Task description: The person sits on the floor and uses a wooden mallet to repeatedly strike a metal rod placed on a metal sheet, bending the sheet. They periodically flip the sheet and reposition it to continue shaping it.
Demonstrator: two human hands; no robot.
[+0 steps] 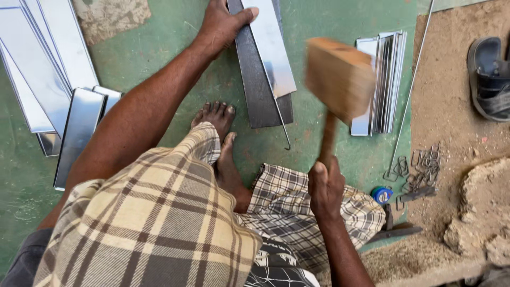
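Right hand (325,186), lower centre-right of the frame: grip closed around the wooden handle of a mallet (340,79). The mallet's block-shaped wooden head stands raised at upper centre-right and shows motion blur – its exact edges cannot be told.

Left hand (222,24), top centre: palm and fingers pressed flat on a shiny metal strip (272,48), thumb lying across its upper end. The hand is not closed round anything; it bears down on the strip. The strip lies lengthwise on a dark steel bar (255,90), which rests on the green floor (159,48). A thin wire rod (280,119) with a hooked end runs along the strip's right edge and ends just below the bar.

Surroundings:
- Upper left: several long metal sheets (42,58) fanned out on the floor; below them, folded sheet pieces (79,133) lie side by side.
- Right of the mallet head: a stack of folded metal pieces (390,79), partly hidden by the blur.
- A long thin rod (414,79) runs from the top edge down to the right of that stack.
- Centre right, on sandy ground: a cluster of small wire clips (422,167).
- Lower right: a small blue round object (381,194) – kind not discernible – just beside the person's checked cloth.
- Upper right corner: a dark sandal (489,74) on the sand.

The person's bare foot (218,119) rests on the floor just left of the bar's lower end.
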